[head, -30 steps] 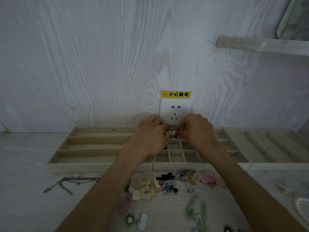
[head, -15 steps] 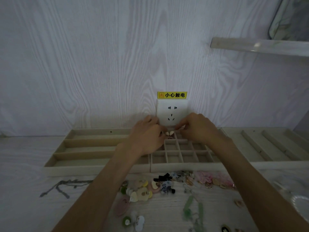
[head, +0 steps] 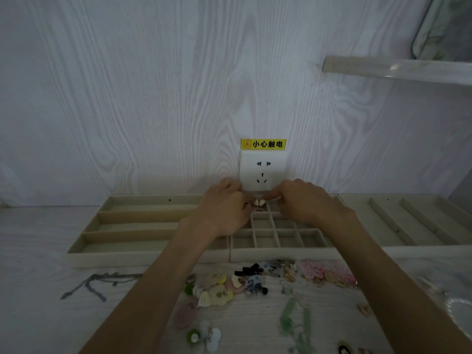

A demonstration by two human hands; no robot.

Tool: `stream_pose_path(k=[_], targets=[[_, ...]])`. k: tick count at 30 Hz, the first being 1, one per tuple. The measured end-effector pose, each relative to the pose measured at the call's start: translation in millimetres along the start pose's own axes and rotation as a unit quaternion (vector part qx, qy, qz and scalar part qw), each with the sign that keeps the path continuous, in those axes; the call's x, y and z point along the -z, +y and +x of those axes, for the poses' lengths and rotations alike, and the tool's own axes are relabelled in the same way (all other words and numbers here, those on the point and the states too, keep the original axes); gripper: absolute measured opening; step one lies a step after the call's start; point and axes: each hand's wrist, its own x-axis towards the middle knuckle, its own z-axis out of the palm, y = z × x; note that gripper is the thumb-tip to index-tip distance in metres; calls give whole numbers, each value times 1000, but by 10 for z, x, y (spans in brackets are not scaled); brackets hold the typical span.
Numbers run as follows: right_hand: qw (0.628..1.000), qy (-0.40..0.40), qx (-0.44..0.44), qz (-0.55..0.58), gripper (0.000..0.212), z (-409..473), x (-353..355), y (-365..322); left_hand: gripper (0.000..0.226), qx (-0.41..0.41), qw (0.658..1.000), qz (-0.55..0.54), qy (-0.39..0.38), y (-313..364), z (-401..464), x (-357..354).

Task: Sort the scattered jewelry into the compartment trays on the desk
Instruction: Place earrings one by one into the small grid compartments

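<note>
Head cam showed the small cream petal-shaped earring pair [head: 259,202] pinched between both hands, left hand [head: 224,213] & right hand [head: 306,203], right over the back row of the beige velvet grid tray [head: 281,251]. Imo risk was fumbling: tiny pieces, fingers crowded, so one could've dropped into the wrong cell or bounced toward the white wall socket [head: 263,169].

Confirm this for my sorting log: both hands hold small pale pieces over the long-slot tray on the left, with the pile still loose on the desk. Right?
Not quite. In the head view the left hand and right hand hold the pale pieces over the middle grid tray, not the long-slot tray. The pile is still loose on the desk.
</note>
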Motion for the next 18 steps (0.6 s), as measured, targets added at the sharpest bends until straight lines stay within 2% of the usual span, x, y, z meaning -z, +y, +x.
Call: stream_pose_path(k=[9,18], targets=[[999,22,-4,-32,38,-12,15,1,42,-7,1000,-12,16,-19,15,-109],[998,54,-8,-9,35,3,-1,17,43,-2,999,-34,23,-37,8,-31]])
